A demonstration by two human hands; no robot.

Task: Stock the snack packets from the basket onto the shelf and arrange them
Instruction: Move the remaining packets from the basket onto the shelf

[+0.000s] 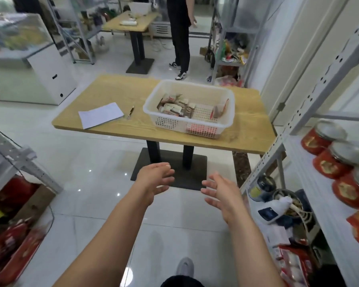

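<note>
My left hand [155, 179] and right hand [221, 193] hung open, empty; packets [174, 107] lay jumbled in basket [195, 129] on bench [112, 88], labels unreadable.

Shop room with a glossy white tiled floor [95, 183] that reflects small ceiling lights. A wooden table [116, 90] on a black base stands mid-room, with a second table [142, 23] farther back. A white chest freezer [50, 79] sits at the left.

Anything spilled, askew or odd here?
Nothing spilled or damaged. The snack packets lie jumbled in the basket, which sits askew on the table. Left hand and right hand are open, holding nothing.
</note>
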